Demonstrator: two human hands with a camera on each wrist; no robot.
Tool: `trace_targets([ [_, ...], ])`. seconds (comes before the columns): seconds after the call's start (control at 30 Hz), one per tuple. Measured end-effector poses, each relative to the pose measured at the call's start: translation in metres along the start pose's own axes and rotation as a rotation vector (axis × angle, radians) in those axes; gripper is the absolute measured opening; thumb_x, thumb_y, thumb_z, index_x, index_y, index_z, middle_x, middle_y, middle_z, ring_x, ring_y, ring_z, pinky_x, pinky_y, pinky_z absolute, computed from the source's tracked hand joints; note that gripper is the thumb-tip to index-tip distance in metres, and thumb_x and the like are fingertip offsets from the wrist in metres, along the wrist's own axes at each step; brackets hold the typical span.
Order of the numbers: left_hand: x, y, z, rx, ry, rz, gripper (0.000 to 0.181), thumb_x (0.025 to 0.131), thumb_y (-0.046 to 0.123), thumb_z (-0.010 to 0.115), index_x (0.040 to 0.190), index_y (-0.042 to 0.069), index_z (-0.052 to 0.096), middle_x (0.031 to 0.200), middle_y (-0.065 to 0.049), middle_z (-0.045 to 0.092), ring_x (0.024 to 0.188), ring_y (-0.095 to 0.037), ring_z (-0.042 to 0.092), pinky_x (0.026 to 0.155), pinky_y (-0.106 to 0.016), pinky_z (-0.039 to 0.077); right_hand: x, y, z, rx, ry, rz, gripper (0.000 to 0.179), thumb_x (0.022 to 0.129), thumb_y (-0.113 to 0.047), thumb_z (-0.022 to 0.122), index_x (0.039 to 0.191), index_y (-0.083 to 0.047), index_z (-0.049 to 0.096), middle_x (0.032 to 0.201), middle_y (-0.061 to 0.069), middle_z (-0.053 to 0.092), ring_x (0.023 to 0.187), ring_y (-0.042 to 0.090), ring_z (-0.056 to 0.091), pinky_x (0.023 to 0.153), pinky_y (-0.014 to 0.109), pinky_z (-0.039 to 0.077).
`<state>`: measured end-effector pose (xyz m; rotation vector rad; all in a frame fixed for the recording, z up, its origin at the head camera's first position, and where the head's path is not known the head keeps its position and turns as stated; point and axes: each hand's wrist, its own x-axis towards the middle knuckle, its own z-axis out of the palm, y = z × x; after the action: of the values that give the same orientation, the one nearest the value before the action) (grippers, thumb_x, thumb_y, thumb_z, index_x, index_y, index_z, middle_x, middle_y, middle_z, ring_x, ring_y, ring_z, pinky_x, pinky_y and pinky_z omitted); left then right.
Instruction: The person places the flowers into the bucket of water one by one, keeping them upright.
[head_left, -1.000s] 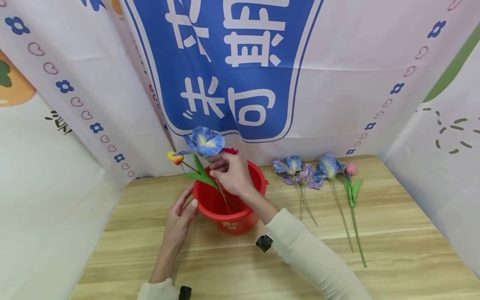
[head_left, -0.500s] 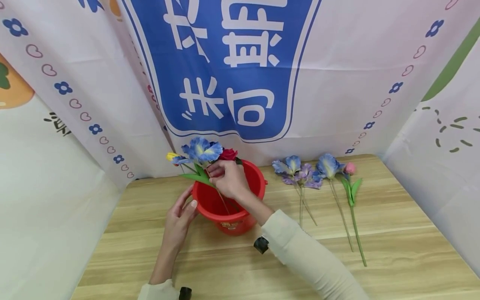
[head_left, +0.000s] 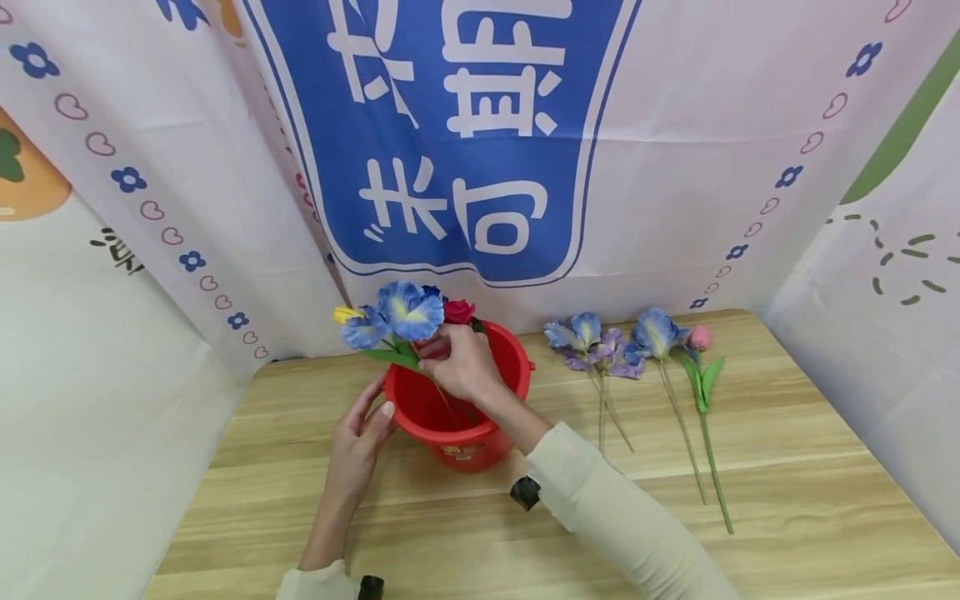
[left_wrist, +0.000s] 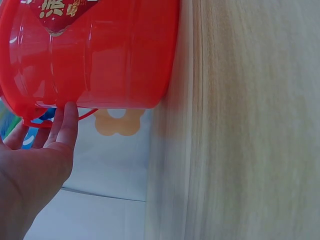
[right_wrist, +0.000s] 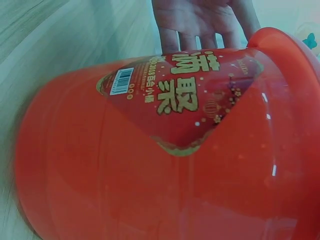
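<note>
A red bucket (head_left: pixel 465 458) stands upright on the table. My right hand (head_left: pixel 467 364), over its mouth, pinches the thin stem of a blue iris (head_left: pixel 412 310) with thumb and fingers; the stem runs down inside. Around that bloom are a yellow tulip (head_left: pixel 347 315), a red rose (head_left: pixel 459 312) and a green leaf (head_left: pixel 396 358). With fingers nearly straight, my left hand (head_left: pixel 358 446) rests against the bucket's left side, thumb by the rim. In the left wrist view its fingertips (left_wrist: pixel 70 112) touch the red wall. The right wrist view has the bucket's label (right_wrist: pixel 185 100) but hides the right hand.
Right of the bucket lie two blue irises, one (head_left: pixel 585 331) beside a purple flower (head_left: pixel 611 354), the other (head_left: pixel 657 333) by a pink tulip (head_left: pixel 700 337). Their stems point toward the front of the wooden table (head_left: pixel 570 542). A printed cloth (head_left: pixel 660 208) hangs behind.
My right hand has lowered the blue iris slightly into the bucket, and its bloom has turned and dropped. More of the red rose shows. The left hand stays on the bucket.
</note>
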<state>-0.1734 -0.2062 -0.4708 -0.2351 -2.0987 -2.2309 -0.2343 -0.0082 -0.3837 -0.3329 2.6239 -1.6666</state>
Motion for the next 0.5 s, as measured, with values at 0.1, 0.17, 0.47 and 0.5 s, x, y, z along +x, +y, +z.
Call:
trace_targets([
  [0.1,-0.0005,0.0001,0.0000,-0.002,0.004,-0.001,0.056,0.112,0.011,0.054,0.165,0.001,0.037,0.162,-0.011,0.043,0.130,-0.005,0.068,0.100,-0.022,0.061,0.0014,-0.0003,0.0016,-0.002,-0.004,0.001,0.022,0.093,-0.007,0.080,0.115,-0.010,0.080,0.107,0.005,0.083,0.101,0.019,0.080,0.087,0.034,0.068],
  [0.17,-0.0006,0.0001,0.0001,-0.008,0.003,0.006,0.056,0.112,0.010,0.054,0.165,0.000,0.037,0.160,-0.009,0.045,0.129,-0.004,0.067,0.100,-0.022,0.061,0.0024,-0.0010,0.0026,0.006,-0.009,0.008,0.021,0.094,-0.007,0.080,0.115,-0.009,0.080,0.108,0.005,0.082,0.099,0.018,0.079,0.082,0.031,0.068],
  [0.47,0.0000,-0.0012,0.0002,-0.022,0.004,0.019,0.054,0.111,0.008,0.054,0.163,0.001,0.040,0.156,-0.002,0.050,0.130,-0.008,0.067,0.101,-0.024,0.061,0.0069,-0.0042,0.0044,0.038,-0.007,0.021,0.022,0.094,-0.010,0.080,0.116,-0.013,0.079,0.107,0.005,0.081,0.075,0.012,0.074,0.066,0.024,0.065],
  [0.5,-0.0001,-0.0012,0.0002,-0.021,0.003,0.019,0.055,0.111,0.009,0.054,0.164,0.001,0.040,0.156,-0.002,0.049,0.130,-0.008,0.067,0.101,-0.024,0.061,0.0073,-0.0043,0.0047,0.041,-0.006,0.018,0.022,0.094,-0.010,0.080,0.116,-0.013,0.080,0.106,0.005,0.081,0.072,0.012,0.074,0.066,0.024,0.065],
])
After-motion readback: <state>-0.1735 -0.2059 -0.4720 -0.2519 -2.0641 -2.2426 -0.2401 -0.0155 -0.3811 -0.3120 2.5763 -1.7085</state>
